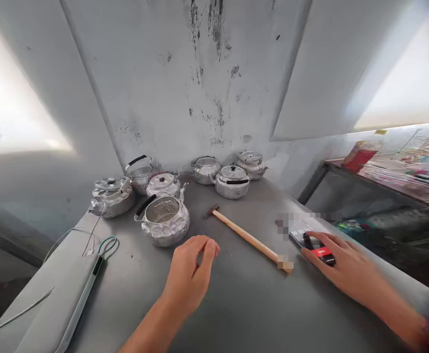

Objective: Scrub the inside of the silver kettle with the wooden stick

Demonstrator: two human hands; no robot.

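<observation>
My left hand (191,272) hovers over the grey table (244,304) with its fingers loosely curled and nothing in it, just in front of an open lidless silver kettle (165,220). Resting on a dark phone-like device (312,240) with a red label near the table's right edge, my right hand (341,267) has its fingertips on the device. A wooden-handled hammer (249,239) lies diagonally between my two hands, head pointing away from me.
Several more embossed silver kettles (232,181) stand along the stained back wall. A long flat bar with a green cord loop (89,289) and loose white wires lie at the left. A dark glass case (376,220) adjoins the table's right side.
</observation>
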